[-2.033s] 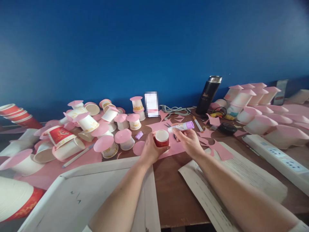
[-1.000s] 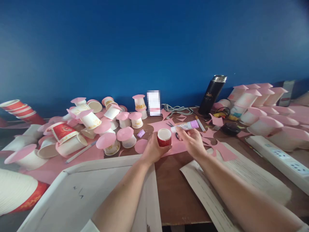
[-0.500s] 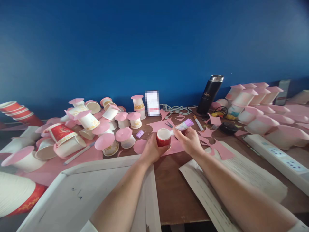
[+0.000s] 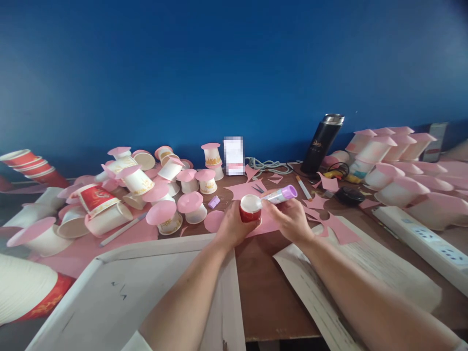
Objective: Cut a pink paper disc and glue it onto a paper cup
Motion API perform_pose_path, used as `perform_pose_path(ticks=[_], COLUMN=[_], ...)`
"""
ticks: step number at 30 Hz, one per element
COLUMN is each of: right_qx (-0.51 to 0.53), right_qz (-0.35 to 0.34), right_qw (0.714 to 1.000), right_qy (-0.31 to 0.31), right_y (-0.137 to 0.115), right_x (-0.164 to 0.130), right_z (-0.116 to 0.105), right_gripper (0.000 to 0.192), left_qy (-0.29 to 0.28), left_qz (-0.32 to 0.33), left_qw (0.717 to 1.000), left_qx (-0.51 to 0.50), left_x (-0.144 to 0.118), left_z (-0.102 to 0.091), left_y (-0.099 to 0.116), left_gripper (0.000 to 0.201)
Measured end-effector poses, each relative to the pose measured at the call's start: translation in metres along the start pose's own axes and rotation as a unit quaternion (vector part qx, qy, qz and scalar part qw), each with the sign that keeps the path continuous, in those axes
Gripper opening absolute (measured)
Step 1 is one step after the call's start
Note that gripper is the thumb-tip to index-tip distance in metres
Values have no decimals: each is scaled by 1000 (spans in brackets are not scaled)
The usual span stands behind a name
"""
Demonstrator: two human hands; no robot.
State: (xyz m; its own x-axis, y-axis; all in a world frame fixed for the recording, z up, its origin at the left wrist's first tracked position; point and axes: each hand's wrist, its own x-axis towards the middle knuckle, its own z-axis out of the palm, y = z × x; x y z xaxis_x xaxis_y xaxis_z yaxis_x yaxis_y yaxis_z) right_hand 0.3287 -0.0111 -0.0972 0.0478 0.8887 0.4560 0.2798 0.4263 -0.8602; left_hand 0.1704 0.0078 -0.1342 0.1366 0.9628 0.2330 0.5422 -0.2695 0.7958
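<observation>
My left hand (image 4: 234, 225) is wrapped round a red paper cup (image 4: 250, 214), whose pale round end faces up. In my right hand (image 4: 292, 218) is a glue stick (image 4: 275, 196) with a purple end and a printed barrel. Its tip lies at the right side of the cup's rim; whether the two touch I cannot make out. Under and behind the hands lie pink paper (image 4: 237, 191), a pink paper disc (image 4: 213, 222) and scissors (image 4: 258, 188), partly hidden. A small purple cap (image 4: 214, 202) sits left of the cup.
Paper cups with pink discs (image 4: 190, 202) crowd the left; more cups (image 4: 380, 146) stand at the right. A black flask (image 4: 321, 144), a power strip (image 4: 420, 243), paper sheets (image 4: 380, 263), a marker (image 4: 304, 188) and a white box (image 4: 161, 278) surround my arms. Behind is a blue wall (image 4: 234, 68).
The glue stick has turned flatter, and its tip has come to the cup's rim. The whole view has shifted slightly, and my left hand keeps its hold on the cup.
</observation>
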Motion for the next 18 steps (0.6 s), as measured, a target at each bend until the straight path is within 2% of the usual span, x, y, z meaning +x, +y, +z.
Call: perform_pose_path(ticks=[4,9,13,18], right_qx=[-114,-148,-136,-47], right_qz=[-3,6,37,44], right_qw=[994,989,989,994], right_qy=[-4,31,43,87], right_y=[1,5,8,8], right_x=[-2,0,2,6], right_z=[0,-3,-6,-7], right_gripper=[12,13,13,22], left_qy=[-2,1,-7,-28], left_qz=[-2,6,7,26], left_qw=[1000,1000,1000,999], left_qx=[6,7,-2,-15], left_x=[1,0,-2,-4], left_z=[0,1,-1,-6], left_y=[1,-1,1,6], left_gripper=[48,50,47,50])
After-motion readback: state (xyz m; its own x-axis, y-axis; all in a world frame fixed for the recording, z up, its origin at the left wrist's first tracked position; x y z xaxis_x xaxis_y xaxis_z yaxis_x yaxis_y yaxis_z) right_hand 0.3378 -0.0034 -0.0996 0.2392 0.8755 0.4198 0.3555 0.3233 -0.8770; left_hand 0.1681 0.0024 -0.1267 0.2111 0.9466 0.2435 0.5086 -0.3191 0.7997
